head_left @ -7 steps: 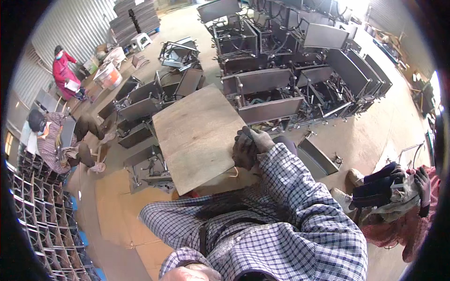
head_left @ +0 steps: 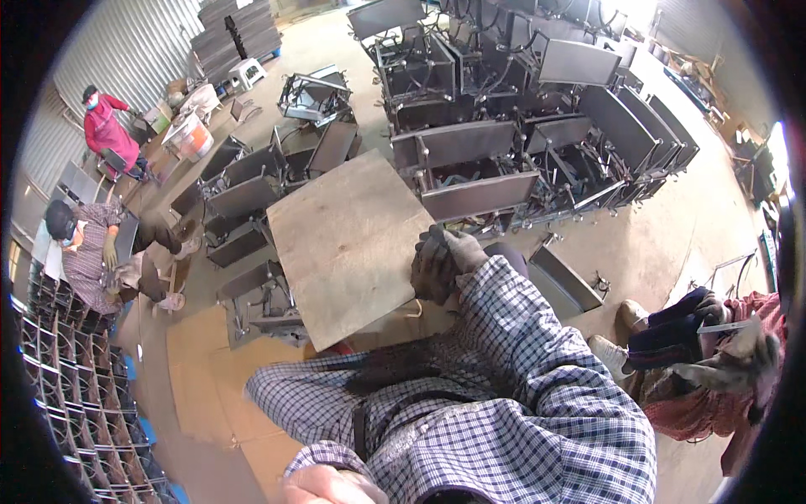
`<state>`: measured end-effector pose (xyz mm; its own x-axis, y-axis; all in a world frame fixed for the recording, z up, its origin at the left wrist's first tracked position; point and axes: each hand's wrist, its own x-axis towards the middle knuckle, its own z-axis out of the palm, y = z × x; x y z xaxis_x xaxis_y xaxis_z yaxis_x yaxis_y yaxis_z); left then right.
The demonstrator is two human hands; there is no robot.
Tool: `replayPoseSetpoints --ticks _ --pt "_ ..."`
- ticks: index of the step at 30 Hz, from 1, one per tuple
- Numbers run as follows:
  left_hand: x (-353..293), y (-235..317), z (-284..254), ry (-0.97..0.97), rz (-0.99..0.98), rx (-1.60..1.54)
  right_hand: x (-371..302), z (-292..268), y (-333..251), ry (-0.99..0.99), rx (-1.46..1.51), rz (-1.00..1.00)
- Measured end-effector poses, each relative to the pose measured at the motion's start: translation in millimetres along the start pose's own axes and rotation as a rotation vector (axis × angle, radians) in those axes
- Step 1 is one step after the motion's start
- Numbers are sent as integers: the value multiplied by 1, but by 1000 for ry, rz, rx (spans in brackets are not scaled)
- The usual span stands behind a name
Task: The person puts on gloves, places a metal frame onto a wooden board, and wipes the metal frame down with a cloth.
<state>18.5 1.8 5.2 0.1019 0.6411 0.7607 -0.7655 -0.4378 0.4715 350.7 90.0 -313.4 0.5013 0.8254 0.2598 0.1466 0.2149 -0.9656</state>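
Observation:
My gloved right hand [head_left: 467, 250] is closed beside the near right edge of a square wooden board [head_left: 348, 244]. A dark bundle that looks like a work glove [head_left: 431, 270] is gripped in it. My left hand [head_left: 323, 485] is bare and partly cut off at the lower edge, below its checked cuff; its fingers are out of view. The board lies flat in front of my lap, and what supports it is mostly hidden.
Dark metal frames with flat panels [head_left: 478, 144] are stacked ahead; more [head_left: 248, 197] stand left of the board. Two co-workers [head_left: 88, 252] [head_left: 113, 134] are at the left, another [head_left: 697, 378] at the right. Metal racking [head_left: 80, 395] fills the lower left; cardboard [head_left: 210, 370] covers the floor.
The view has shifted slightly, and my bare left hand shows a little more. The right-hand co-worker's near hand is blurred by motion. At the left, a co-worker's gloved hand is now on a dark panel.

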Motion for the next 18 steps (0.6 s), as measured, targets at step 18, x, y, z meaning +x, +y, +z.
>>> replayPoseSetpoints --ticks 18 --pt "6 -31 -35 -367 -81 -124 18 -11 -23 113 938 576"
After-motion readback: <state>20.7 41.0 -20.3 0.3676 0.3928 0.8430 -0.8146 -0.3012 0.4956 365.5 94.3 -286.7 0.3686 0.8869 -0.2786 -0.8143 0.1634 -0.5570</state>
